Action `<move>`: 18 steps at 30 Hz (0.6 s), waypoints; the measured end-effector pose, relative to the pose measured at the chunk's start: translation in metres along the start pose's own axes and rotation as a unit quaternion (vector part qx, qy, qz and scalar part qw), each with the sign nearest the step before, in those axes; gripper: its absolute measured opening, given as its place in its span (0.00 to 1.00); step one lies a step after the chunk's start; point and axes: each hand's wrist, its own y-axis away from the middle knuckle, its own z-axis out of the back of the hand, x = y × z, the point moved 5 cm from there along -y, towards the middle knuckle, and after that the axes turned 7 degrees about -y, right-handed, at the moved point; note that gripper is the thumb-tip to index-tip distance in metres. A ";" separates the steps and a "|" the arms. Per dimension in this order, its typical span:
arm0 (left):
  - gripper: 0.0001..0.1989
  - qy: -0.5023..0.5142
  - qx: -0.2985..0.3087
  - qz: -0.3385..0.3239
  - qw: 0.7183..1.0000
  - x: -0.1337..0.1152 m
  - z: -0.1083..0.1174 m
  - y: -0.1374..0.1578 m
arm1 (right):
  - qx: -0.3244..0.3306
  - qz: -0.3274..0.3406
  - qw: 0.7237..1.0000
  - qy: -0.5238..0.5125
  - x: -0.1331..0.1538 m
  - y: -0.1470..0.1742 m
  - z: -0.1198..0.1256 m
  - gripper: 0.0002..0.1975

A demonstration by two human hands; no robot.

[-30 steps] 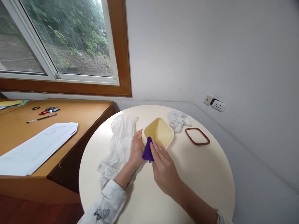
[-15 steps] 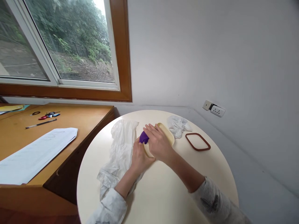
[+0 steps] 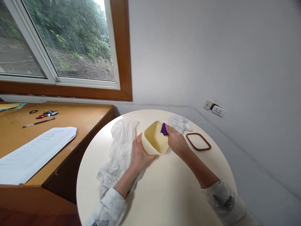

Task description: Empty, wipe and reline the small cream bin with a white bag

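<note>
My left hand (image 3: pixel 139 154) grips a cream-coloured, rounded-square container (image 3: pixel 147 145) by its left side and near edge. The container is tilted, and its hollow inside faces up toward me. In my right hand (image 3: pixel 175 140) a bunched purple cloth (image 3: pixel 164 129) is pinched between thumb and fingers, at the container's right rim. Whether the cloth touches the rim I cannot tell. To the right of my right hand lies a flat reddish-brown ring with rounded corners (image 3: pixel 198 148), which looks like a lid seal.
The round table (image 3: pixel 174 194) carries a crumpled white plastic bag (image 3: pixel 119 146) on the left and a smaller crumpled bag (image 3: pixel 180 122) at the back right. A wooden desk (image 3: pixel 94 114) with papers (image 3: pixel 42 153), a pen (image 3: pixel 39 122) and keys (image 3: pixel 48 113) stands at left.
My right hand has moved right with the purple cloth, from the container's left side to its right rim. The container's inside now shows. My left hand keeps its hold.
</note>
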 end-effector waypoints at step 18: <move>0.55 0.000 -0.021 0.041 0.999 0.009 0.000 0.002 | 0.126 -0.256 0.762 -0.582 0.005 0.089 0.011 0.19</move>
